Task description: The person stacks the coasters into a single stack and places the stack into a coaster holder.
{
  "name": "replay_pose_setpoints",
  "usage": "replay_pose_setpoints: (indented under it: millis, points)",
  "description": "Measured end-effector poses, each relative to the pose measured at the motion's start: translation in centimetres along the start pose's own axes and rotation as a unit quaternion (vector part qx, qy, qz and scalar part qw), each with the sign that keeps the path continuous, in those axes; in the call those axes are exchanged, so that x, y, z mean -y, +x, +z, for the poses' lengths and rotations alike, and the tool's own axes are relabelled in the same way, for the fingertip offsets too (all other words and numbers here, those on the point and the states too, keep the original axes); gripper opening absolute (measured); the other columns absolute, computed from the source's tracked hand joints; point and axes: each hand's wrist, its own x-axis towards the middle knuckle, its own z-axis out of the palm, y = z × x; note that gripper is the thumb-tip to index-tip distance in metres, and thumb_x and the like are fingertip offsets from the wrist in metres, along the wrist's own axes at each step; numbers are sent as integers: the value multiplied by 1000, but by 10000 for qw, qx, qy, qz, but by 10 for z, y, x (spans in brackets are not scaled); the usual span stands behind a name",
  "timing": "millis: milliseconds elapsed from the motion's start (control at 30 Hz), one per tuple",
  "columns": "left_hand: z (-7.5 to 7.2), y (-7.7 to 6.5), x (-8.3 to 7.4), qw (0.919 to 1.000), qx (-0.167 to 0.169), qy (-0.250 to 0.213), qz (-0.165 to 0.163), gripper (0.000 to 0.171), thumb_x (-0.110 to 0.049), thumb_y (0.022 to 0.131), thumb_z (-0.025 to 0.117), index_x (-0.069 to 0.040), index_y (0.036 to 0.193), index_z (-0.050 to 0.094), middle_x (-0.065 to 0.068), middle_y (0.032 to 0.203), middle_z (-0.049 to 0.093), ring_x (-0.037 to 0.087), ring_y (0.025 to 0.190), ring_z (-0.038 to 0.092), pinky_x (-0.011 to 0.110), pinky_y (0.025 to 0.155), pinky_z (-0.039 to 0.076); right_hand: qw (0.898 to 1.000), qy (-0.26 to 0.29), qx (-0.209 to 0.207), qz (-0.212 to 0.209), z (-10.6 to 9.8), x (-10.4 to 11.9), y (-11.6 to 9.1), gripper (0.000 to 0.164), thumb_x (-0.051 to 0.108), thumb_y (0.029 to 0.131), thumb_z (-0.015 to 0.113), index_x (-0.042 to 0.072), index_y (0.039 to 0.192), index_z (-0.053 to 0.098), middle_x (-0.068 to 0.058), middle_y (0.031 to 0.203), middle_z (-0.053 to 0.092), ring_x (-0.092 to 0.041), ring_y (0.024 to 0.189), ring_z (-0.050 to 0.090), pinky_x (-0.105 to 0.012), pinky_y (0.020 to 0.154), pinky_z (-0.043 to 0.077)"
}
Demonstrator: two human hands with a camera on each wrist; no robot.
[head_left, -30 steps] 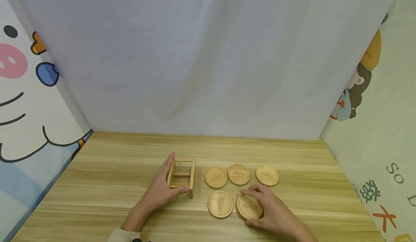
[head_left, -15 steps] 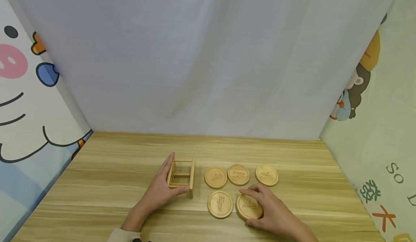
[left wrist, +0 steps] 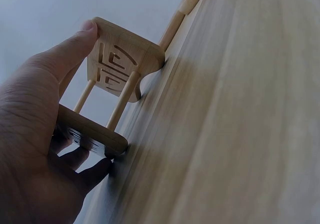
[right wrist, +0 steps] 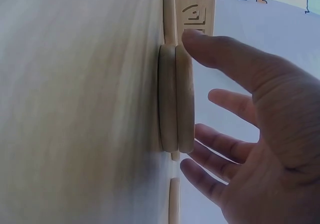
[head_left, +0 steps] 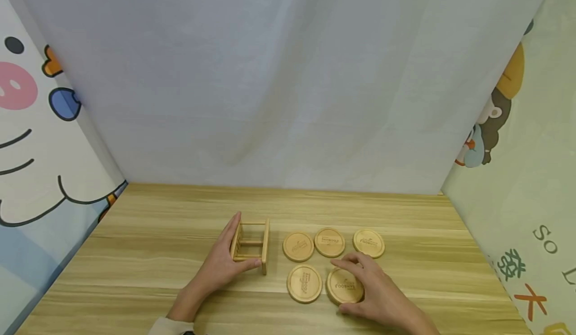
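Note:
On the left, a small wooden coaster holder (head_left: 265, 247) stands on the table, two cut-out end panels joined by thin rods. My left hand (head_left: 220, 270) grips it, fingers along the left panel and thumb across to the right one. In the left wrist view the thumb tip presses the panel (left wrist: 117, 57). Front right, two round wooden coasters (head_left: 345, 284) lie stacked. My right hand (head_left: 380, 293) spans them; the right wrist view has thumb and fingertips at opposite edges of the upper coaster (right wrist: 185, 104). A single coaster (head_left: 304, 284) lies just left of the stack.
Behind the stack, a row of three flat coasters holds a left one (head_left: 298, 246), a middle one (head_left: 330, 242) and a right one (head_left: 369, 243). The wooden table (head_left: 180, 215) ends at a pale cloth (head_left: 288, 100). Cartoon-printed panels (head_left: 45, 140) flank both sides.

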Motion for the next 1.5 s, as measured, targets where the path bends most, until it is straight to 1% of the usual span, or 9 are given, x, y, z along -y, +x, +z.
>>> replay_pose_setpoints:
  millis: [233, 333, 500, 567, 733, 900, 1067, 1233, 1500]
  points:
    - [1, 1, 0, 10000, -4, 20, 32, 132, -44, 85, 98, -8, 179, 13, 23, 184, 14, 51, 167, 17, 72, 130, 21, 9999, -11, -167, 11, 2, 3, 3, 88, 33, 74, 105, 22, 153, 67, 3, 144, 61, -23, 129, 57, -57, 103, 55]
    - [1, 1, 0, 10000, -2, 16, 28, 132, -44, 85, 98, -8, 179, 13, 23, 184, 15, 51, 167, 17, 72, 130, 21, 9997, -40, -237, -55, 4, 4, 5, 90, 31, 72, 106, 22, 153, 67, 1, 144, 62, -22, 128, 58, -58, 103, 54]
    - [1, 0, 0, 10000, -30, 0, 5, 132, -43, 85, 98, -7, 179, 13, 24, 184, 14, 51, 167, 17, 71, 131, 21, 9993, -51, -310, -216, 8, 6, 11, 94, 29, 69, 108, 20, 152, 68, 4, 141, 63, -19, 126, 59, -61, 104, 52]
    - [0, 0, 1, 10000, -38, -19, 13, 132, -43, 84, 98, -7, 179, 14, 24, 183, 14, 51, 167, 17, 71, 131, 21, 9991, -26, -316, -274, 10, 8, 13, 94, 28, 68, 108, 20, 152, 68, 5, 139, 63, -21, 126, 59, -64, 105, 51]
    - [1, 0, 1, 10000, -57, 11, 70, 132, -42, 84, 99, -5, 178, 14, 25, 183, 15, 51, 166, 18, 70, 131, 21, 9991, 2, -258, -326, 13, 12, 18, 95, 27, 68, 108, 19, 153, 67, 2, 141, 63, -25, 128, 60, -69, 108, 49]
    - [0, 1, 1, 9999, -73, 28, 99, 132, -43, 84, 98, -5, 178, 14, 25, 183, 16, 51, 166, 18, 71, 131, 21, 9993, -52, -210, -290, 16, 17, 23, 93, 28, 69, 107, 20, 152, 68, -1, 142, 65, -27, 132, 58, -66, 111, 48]
    - [0, 0, 0, 9999, -74, 27, 128, 132, -42, 84, 98, -5, 178, 14, 25, 183, 16, 51, 166, 18, 71, 131, 21, 9996, -138, -174, -183, 20, 23, 28, 89, 30, 70, 105, 20, 151, 69, 0, 140, 65, -25, 130, 58, -61, 110, 50]
    - [1, 1, 2, 9999, -82, 30, 130, 132, -43, 84, 98, -5, 178, 15, 25, 183, 16, 51, 166, 18, 71, 131, 21, 9997, -184, -170, -50, 23, 27, 32, 88, 30, 69, 105, 19, 149, 71, 1, 137, 66, -27, 128, 59, -61, 110, 51]
    - [1, 1, 1, 10000, -59, 31, 73, 132, -43, 84, 98, -6, 179, 14, 24, 183, 16, 51, 166, 19, 72, 130, 22, 9999, -105, -72, -6, 28, 31, 38, 90, 30, 70, 106, 23, 151, 69, 3, 136, 66, -25, 128, 60, -62, 112, 49]
